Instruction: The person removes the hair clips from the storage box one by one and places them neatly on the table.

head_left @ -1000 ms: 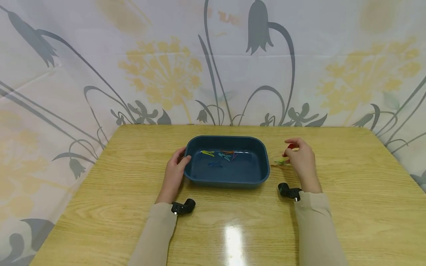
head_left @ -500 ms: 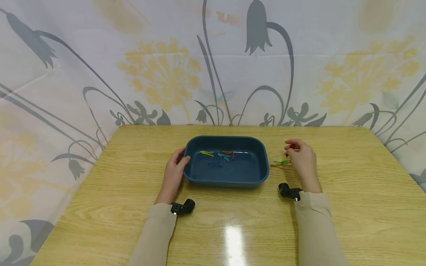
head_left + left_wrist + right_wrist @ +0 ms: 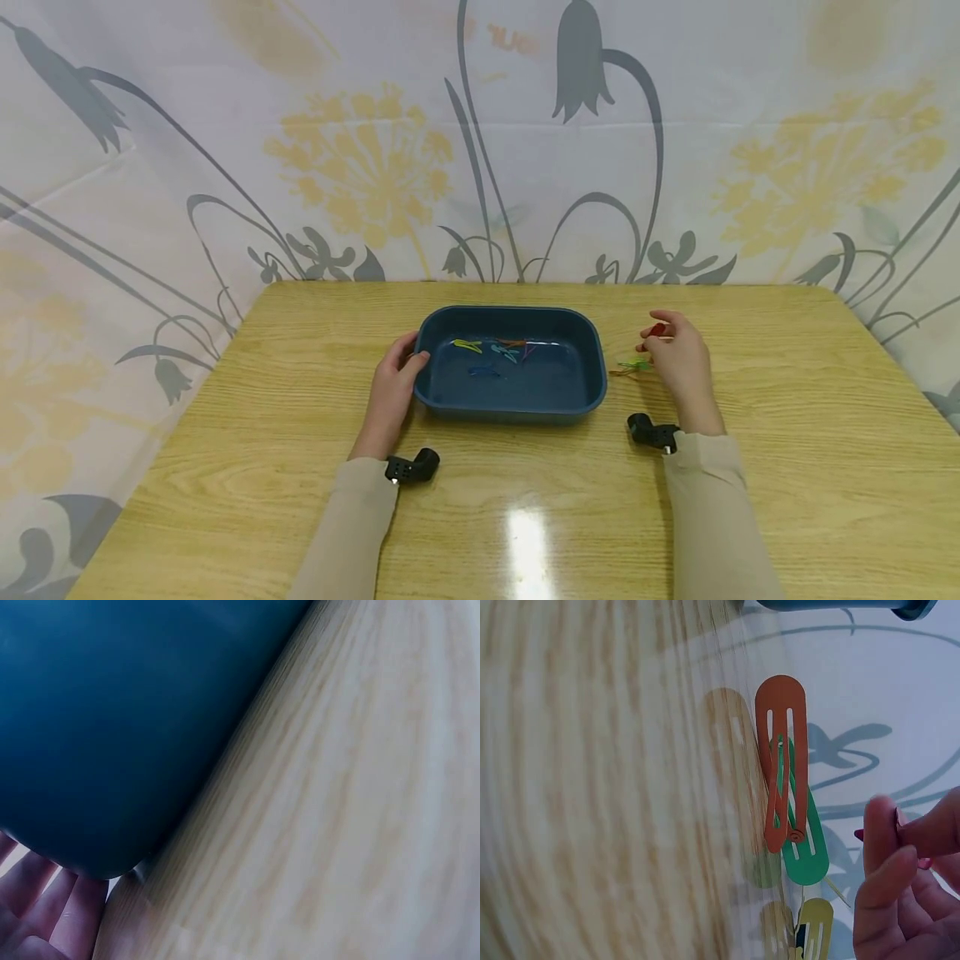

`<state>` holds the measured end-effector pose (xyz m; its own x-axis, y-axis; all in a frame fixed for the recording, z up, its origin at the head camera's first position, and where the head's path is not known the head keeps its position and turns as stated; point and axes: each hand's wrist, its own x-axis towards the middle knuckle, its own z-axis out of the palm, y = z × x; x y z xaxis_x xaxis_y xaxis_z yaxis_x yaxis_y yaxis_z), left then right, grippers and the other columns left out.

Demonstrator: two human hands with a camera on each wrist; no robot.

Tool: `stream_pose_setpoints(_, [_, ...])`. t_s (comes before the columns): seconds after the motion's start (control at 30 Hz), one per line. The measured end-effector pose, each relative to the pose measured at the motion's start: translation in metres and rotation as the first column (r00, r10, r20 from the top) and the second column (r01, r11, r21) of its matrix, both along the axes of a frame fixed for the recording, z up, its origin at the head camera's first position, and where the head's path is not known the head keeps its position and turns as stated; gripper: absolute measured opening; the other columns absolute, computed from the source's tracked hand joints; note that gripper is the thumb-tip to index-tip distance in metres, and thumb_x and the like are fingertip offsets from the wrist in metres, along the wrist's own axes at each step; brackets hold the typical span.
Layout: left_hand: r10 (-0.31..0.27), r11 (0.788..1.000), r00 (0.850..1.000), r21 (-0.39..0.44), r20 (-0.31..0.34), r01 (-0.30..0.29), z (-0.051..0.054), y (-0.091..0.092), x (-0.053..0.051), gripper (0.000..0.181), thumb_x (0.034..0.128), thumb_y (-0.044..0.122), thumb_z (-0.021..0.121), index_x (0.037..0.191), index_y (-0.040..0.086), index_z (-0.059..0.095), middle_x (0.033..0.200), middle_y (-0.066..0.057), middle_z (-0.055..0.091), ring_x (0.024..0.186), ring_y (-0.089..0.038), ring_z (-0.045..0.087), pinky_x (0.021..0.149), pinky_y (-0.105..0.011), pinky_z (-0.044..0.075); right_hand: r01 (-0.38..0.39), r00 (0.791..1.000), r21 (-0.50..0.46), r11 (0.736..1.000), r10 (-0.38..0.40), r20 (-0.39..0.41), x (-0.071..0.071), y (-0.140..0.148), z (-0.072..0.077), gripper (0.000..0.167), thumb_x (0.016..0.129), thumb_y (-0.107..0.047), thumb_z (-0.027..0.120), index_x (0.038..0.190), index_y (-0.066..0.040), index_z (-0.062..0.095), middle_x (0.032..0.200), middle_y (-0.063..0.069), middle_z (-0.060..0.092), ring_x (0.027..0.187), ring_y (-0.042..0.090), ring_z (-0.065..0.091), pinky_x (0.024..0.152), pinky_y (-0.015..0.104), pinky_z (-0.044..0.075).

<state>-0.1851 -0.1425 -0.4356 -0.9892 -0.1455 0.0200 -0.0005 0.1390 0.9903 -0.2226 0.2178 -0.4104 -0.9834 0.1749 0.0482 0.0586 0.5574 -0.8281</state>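
My left hand (image 3: 392, 385) grips the left end of a dark blue plastic basin (image 3: 517, 414), thumb over the rim and fingers along the outer wall. Inside lie several snap hair clips, among them a yellow hair clip (image 3: 468, 345) and a light blue hair clip (image 3: 506, 353). To the basin's right, my right hand (image 3: 684, 362) pinches a red hair clip (image 3: 657, 330) between thumb and fingers, above the table. Beneath it, the right wrist view has an orange hair clip (image 3: 800, 750) overlapping a green hair clip (image 3: 810, 864), with a yellowish hair clip (image 3: 819, 924) beyond, partly cut off.
The wooden table (image 3: 480, 517) runs back to a flower-printed cloth (image 3: 510, 167) behind it. Small black cameras are strapped to both wrists. Light glares on the tabletop in front of the basin.
My right hand has shifted only slightly, and the red hair clip in it shows more than half a second ago. The left hand and basin stay in place.
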Motion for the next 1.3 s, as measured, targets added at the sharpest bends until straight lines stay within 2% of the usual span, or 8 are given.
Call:
stream_pose_setpoints(0.13, [-0.002,1.000,1.000,-0.002,-0.007,0.002,-0.0009,0.0000,-0.0001,0.036,0.0897,0.025,0.052,0.125,0.019,0.049,0.121,0.004,0.050,0.109,-0.013,0.045,0.095,-0.032,0.034,0.004,1.000,0.053,0.999,-0.004,-0.001,-0.0001,0.0000,-0.0007,0.043,0.089,-0.010,0.040,0.132,-0.004,0.041,0.106,0.016,0.056,0.089,0.027,0.056,0.053,0.024,0.040])
stream_pose_setpoints(0.33, [-0.007,1.000,1.000,-0.003,-0.006,0.007,-0.0015,-0.0002,-0.0001,0.036,0.0899,0.025,0.052,0.126,0.019,0.049,0.122,0.004,0.050,0.109,-0.013,0.045,0.095,-0.033,0.034,0.029,1.000,0.066,0.997,-0.028,-0.011,-0.0007,0.0013,-0.0014,0.045,0.089,-0.010,0.040,0.134,-0.005,0.039,0.107,0.016,0.057,0.087,0.029,0.056,0.050,0.024,0.037])
stream_pose_setpoints(0.53, [-0.003,1.000,1.000,0.001,0.007,0.003,-0.0012,0.0001,0.0002,0.037,0.0895,0.026,0.052,0.125,0.020,0.049,0.121,0.004,0.050,0.109,-0.013,0.046,0.094,-0.033,0.034,0.034,0.999,0.053,0.998,-0.034,-0.002,0.0002,0.0024,-0.0013,0.054,0.088,-0.008,0.045,0.139,-0.003,0.028,0.110,0.018,0.057,0.098,0.030,0.056,0.063,0.023,0.042])
stream_pose_setpoints(0.7, [-0.008,1.000,1.000,0.000,-0.003,0.008,-0.0004,0.0002,0.0002,0.037,0.0898,0.026,0.052,0.126,0.019,0.048,0.121,0.003,0.050,0.109,-0.013,0.045,0.095,-0.033,0.034,0.045,0.999,0.087,0.995,-0.043,-0.034,0.0008,0.0028,-0.0025,0.037,0.090,-0.013,0.050,0.124,0.001,0.050,0.110,0.020,0.058,0.098,0.032,0.054,0.076,0.039,0.044])
stream_pose_setpoints(0.8, [-0.009,1.000,1.000,0.003,-0.007,0.009,-0.0003,0.0005,0.0004,0.037,0.0899,0.026,0.052,0.126,0.019,0.049,0.121,0.003,0.050,0.109,-0.013,0.045,0.095,-0.033,0.034,0.043,0.998,0.104,0.994,-0.038,-0.057,0.0011,0.0030,-0.0034,0.031,0.091,-0.017,0.051,0.115,0.001,0.059,0.109,0.019,0.059,0.094,0.031,0.054,0.073,0.038,0.044])
stream_pose_setpoints(1.03, [-0.007,1.000,1.000,0.005,-0.002,0.007,-0.0015,0.0001,0.0005,0.037,0.0896,0.026,0.052,0.126,0.019,0.049,0.121,0.004,0.050,0.109,-0.013,0.045,0.095,-0.032,0.034,0.058,0.997,0.144,0.988,-0.050,-0.063,0.0039,0.0026,-0.0017,0.033,0.094,-0.022,0.045,0.119,-0.004,0.057,0.106,0.018,0.060,0.084,0.027,0.060,0.053,0.025,0.041])
stream_pose_setpoints(1.17, [-0.005,1.000,1.000,-0.001,0.000,0.005,-0.0005,0.0003,0.0001,0.037,0.0897,0.027,0.052,0.125,0.019,0.049,0.121,0.004,0.050,0.109,-0.013,0.045,0.095,-0.032,0.034,0.042,0.998,0.209,0.977,-0.031,-0.053,0.0043,0.0040,-0.0013,0.032,0.094,-0.020,0.044,0.117,-0.003,0.058,0.106,0.019,0.058,0.079,0.029,0.055,0.056,0.031,0.039])
stream_pose_setpoints(1.3, [-0.004,1.000,1.000,0.000,0.001,0.004,-0.0004,0.0000,0.0004,0.037,0.0898,0.027,0.052,0.125,0.019,0.049,0.121,0.004,0.050,0.109,-0.012,0.045,0.095,-0.032,0.034,-0.004,1.000,0.246,0.969,0.007,-0.013,0.0049,0.0048,-0.0018,0.030,0.094,-0.018,0.043,0.113,-0.002,0.060,0.111,0.020,0.056,0.089,0.034,0.051,0.068,0.041,0.040])
